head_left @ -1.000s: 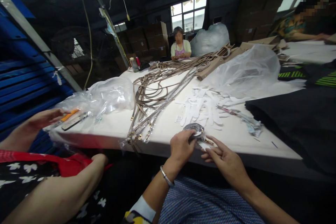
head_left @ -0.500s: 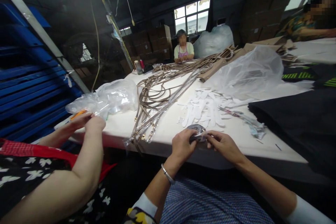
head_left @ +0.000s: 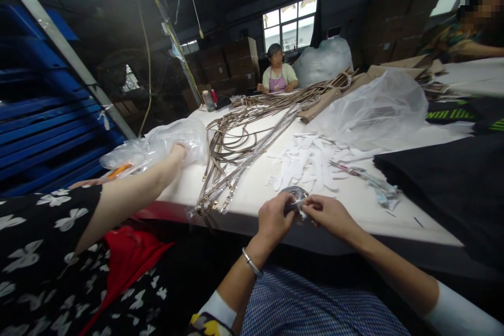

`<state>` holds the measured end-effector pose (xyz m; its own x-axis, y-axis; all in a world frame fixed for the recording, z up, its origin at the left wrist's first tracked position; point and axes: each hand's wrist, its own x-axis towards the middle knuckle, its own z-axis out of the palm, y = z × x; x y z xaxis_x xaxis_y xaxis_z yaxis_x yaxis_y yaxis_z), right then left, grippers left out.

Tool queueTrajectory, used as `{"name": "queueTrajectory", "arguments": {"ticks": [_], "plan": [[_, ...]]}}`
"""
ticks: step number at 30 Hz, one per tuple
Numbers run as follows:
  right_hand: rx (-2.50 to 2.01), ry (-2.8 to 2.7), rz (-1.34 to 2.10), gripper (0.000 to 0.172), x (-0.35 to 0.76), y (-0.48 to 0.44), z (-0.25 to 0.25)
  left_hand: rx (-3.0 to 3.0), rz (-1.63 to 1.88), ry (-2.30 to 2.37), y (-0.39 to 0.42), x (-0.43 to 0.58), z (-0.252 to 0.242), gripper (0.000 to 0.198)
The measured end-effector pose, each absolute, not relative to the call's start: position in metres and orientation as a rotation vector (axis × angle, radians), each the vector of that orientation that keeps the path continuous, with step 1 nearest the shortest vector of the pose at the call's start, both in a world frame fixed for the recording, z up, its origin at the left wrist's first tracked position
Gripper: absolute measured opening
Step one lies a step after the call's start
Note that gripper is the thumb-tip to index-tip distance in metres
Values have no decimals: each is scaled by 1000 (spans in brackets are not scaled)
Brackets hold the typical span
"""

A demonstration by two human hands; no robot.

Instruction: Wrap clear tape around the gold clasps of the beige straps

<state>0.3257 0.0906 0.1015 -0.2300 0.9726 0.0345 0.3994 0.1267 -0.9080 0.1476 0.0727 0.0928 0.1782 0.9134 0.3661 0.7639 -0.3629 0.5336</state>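
At the table's front edge my left hand (head_left: 275,217) is closed around a dark, shiny coil (head_left: 295,190), perhaps a rolled strap. Its fingers hide part of the coil. My right hand (head_left: 329,215) pinches at the near right side of the coil, where a small white piece (head_left: 302,213) shows by the fingertips; its kind is too small to make out. Just beyond both hands lies a loose pile of white paper strips (head_left: 305,163).
Brown straps (head_left: 232,142) with metal clasps lie left of centre. A co-worker's arm (head_left: 134,197) reaches into clear plastic bags (head_left: 177,139) at left. Right are a clear plastic sheet (head_left: 386,105), black fabric (head_left: 444,184) and crumpled scraps (head_left: 384,193). Another person (head_left: 277,76) sits across.
My right fingers have shifted slightly left and down against the coil, and the white piece shows lower. The co-worker's arm at left has stretched forward into the plastic bags.
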Motion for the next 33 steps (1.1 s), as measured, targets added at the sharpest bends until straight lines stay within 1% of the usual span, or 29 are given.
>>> {"name": "queueTrajectory", "arguments": {"ticks": [9, 14, 16, 18, 21, 24, 27, 30, 33], "plan": [[-1295, -1685, 1277, 24, 324, 105, 105, 2214, 975, 1671, 72, 148, 85, 22], [-1316, -1779, 1284, 23, 325, 113, 115, 2194, 994, 1684, 70, 149, 84, 22], [-1351, -1820, 1265, 19, 326, 116, 119, 2171, 1017, 1683, 69, 150, 84, 25], [-1357, -1844, 1247, 16, 326, 120, 120, 2146, 1044, 1660, 68, 150, 85, 33], [-1318, -1872, 1224, 17, 325, 123, 120, 2159, 1059, 1620, 68, 150, 84, 42], [-1288, -1904, 1172, 13, 323, 122, 119, 2209, 1040, 1636, 68, 151, 82, 40], [-1241, -1868, 1236, 12, 324, 116, 119, 2229, 1049, 1663, 68, 151, 77, 39], [-1237, -1790, 1349, 14, 325, 111, 119, 2252, 1080, 1662, 68, 152, 72, 36], [-1264, -1739, 1327, 18, 322, 111, 119, 2278, 1101, 1652, 67, 152, 70, 32]]}}
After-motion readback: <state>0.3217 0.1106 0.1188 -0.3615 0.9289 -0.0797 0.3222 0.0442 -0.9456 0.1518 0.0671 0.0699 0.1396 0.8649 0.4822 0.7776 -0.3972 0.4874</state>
